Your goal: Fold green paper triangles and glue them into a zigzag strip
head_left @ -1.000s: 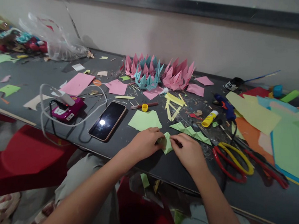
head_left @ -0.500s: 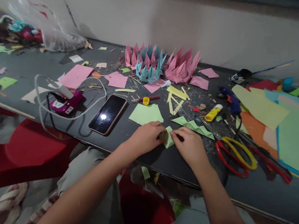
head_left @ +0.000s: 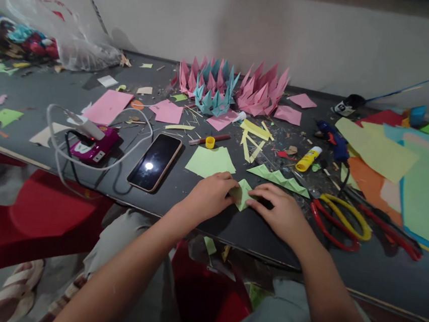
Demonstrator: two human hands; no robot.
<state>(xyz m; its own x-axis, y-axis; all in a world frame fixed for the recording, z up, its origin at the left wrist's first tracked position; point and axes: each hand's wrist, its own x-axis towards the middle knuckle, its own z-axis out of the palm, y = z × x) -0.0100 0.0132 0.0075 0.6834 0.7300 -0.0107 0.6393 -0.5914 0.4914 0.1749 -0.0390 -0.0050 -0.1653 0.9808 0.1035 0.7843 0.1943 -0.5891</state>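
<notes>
Between my two hands, near the table's front edge, lies a small folded piece of light green paper (head_left: 243,195) with creases across it. My left hand (head_left: 215,194) pinches its left side between thumb and fingers. From the right, my right hand (head_left: 276,207) has its thumb and fingertips on the paper's right edge. Just behind my left hand sits a stack of light green paper squares (head_left: 211,161). A zigzag strip of folded green paper (head_left: 279,179) rests behind my right hand.
Red-and-yellow-handled scissors (head_left: 339,223), a glue stick (head_left: 308,159) and a blue glue gun (head_left: 332,139) lie on the right. A phone (head_left: 155,162) and a purple power adapter (head_left: 96,144) with cables are left. Pink and blue folded-paper crowns (head_left: 214,103) stand at the back.
My right hand has shifted slightly to the right, its thumb and fingers spreading a little on the paper's edge. The left hand keeps its pinch. The view has moved slightly.
</notes>
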